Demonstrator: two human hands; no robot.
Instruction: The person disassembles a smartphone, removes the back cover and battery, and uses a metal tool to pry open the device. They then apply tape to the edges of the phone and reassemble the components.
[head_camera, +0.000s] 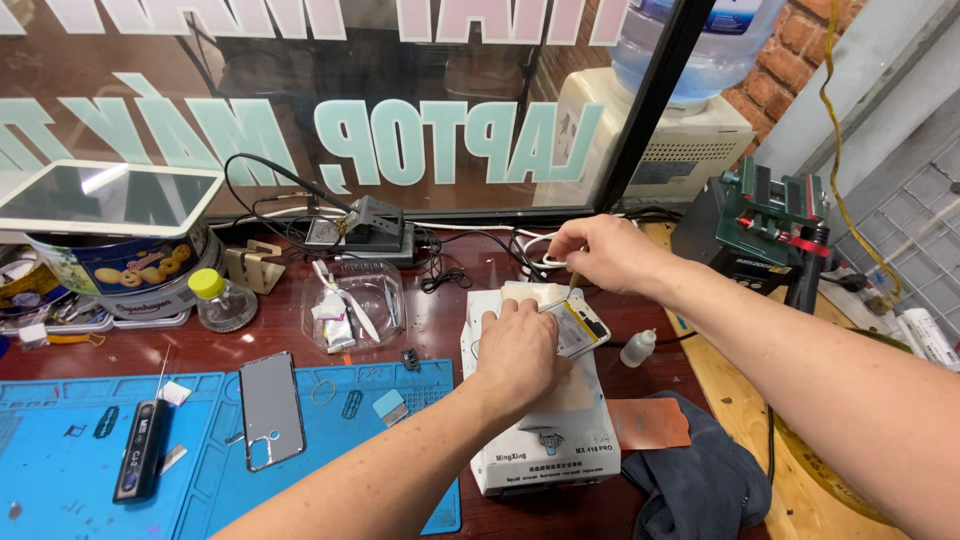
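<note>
My left hand (517, 352) pins the phone (575, 328) flat on the white heater box (545, 450) while my right hand (596, 252) pinches a thin pry tool (573, 283) at its upper edge; I judge gentle levering comes next.

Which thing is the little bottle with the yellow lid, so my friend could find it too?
Start at the big round cookie tin on the left of the dark red table. Right beside it stands the small squat clear bottle. It alone has a bright yellow cap; the little bottle near the hands is white.
</note>
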